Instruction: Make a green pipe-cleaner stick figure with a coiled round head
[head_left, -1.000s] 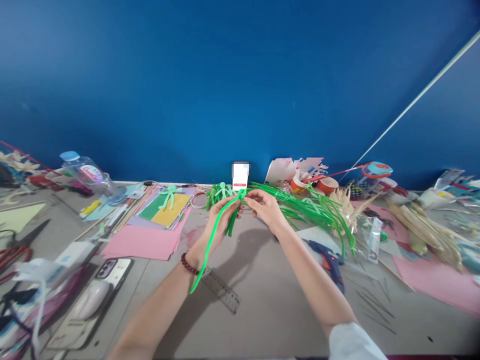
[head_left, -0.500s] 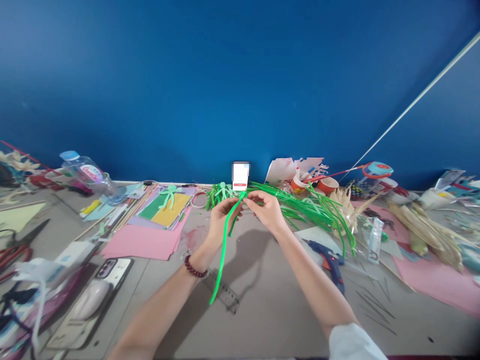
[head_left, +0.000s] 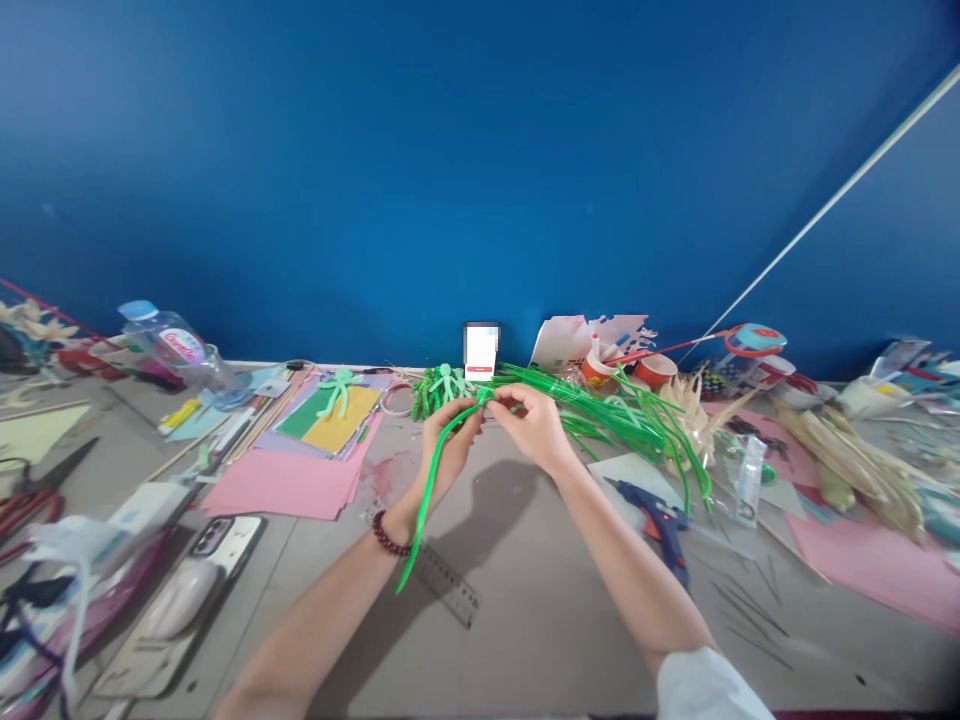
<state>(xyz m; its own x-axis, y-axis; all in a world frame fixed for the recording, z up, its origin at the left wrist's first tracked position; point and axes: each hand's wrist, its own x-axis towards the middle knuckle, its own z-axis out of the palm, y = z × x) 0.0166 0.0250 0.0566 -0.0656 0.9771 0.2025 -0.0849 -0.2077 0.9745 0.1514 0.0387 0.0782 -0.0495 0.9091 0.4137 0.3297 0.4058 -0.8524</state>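
A bright green pipe cleaner (head_left: 428, 490) is twisted into a small knot or loop at its upper end, and its long tail hangs down over my left wrist. My left hand (head_left: 448, 438) pinches it just below the twist. From the other side, the fingertips of my right hand (head_left: 529, 420) are closed on the same twisted end. Behind my hands stands a phone (head_left: 481, 352) with a lit screen. Small green pipe-cleaner figures (head_left: 445, 382) lie to its left, and a bundle of green pipe cleaners (head_left: 600, 408) spreads out to its right.
A clear ruler (head_left: 450, 588) lies below my left wrist. On the right is a blue glue gun (head_left: 657, 520); on the left, pink paper (head_left: 281, 485), a white phone (head_left: 180, 610) under a mouse, and scissors (head_left: 45, 495). A plastic bottle (head_left: 176, 340) leans near the blue wall.
The pipe cleaner's hanging tail has swung left and now lies across my left wrist. The twisted end has shifted slightly down; both hands stay in nearly the same place.
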